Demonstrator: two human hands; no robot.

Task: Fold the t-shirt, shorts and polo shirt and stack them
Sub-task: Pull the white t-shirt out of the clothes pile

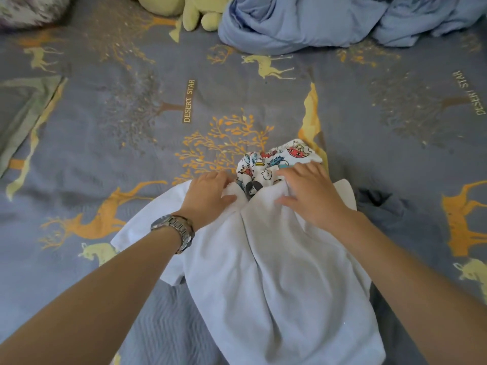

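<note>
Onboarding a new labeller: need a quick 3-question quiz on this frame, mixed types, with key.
1. True or false: both hands rest on the white shirt.
2. Multiple choice: what lies just beyond the white shirt's top edge? A) a printed cartoon garment B) a towel C) a pillow
3. Fill in: the watch is worn on the ___ wrist.

Key:
1. True: the left hand and the right hand both lie near the shirt's top edge.
2. A: the cartoon garment partly tucks under the right hand.
3. left: the watch sits on that wrist.
</note>
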